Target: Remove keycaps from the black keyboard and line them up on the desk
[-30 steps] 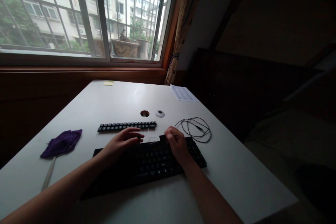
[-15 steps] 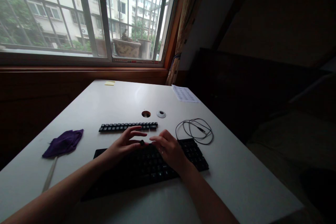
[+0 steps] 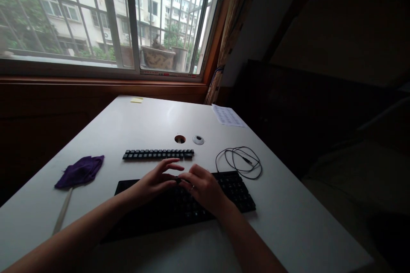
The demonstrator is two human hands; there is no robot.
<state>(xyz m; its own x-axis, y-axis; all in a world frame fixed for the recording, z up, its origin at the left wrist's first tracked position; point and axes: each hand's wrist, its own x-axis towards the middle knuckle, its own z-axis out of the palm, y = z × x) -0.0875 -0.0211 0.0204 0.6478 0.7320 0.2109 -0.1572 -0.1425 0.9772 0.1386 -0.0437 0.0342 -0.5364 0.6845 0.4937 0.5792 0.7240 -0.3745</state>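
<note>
Both hands meet above the back edge of a black keyboard point(image 3: 147, 217), which lies at a slight angle on the desk. At the fingertips is a small dark keycap point(image 3: 178, 180), partly hidden. My left hand point(image 3: 158, 177) has its thumb against the keycap, with the upper fingers arched and spread. My right hand point(image 3: 200, 185), with a ring on one finger, is curled, its thumb and fingertips pinched at the keycap's other side. Just behind the hands, loose black keycaps point(image 3: 156, 154) stand in two neat rows. My hands and forearms cover part of the keyboard.
A coiled black cable point(image 3: 235, 149) lies behind the keyboard's right end. To the left is a purple cloth point(image 3: 80, 171) with a pale flat stick point(image 3: 62, 211) under it. Farther back are a round desk hole point(image 3: 180, 139), its cover point(image 3: 198, 140), paper sheets point(image 3: 228, 116) and yellow notes point(image 3: 136, 100).
My right hand has moved left, and its fingertips now meet the keycap at my left thumb. Both hands sit slightly lower over the keyboard. The view has shifted a little.
</note>
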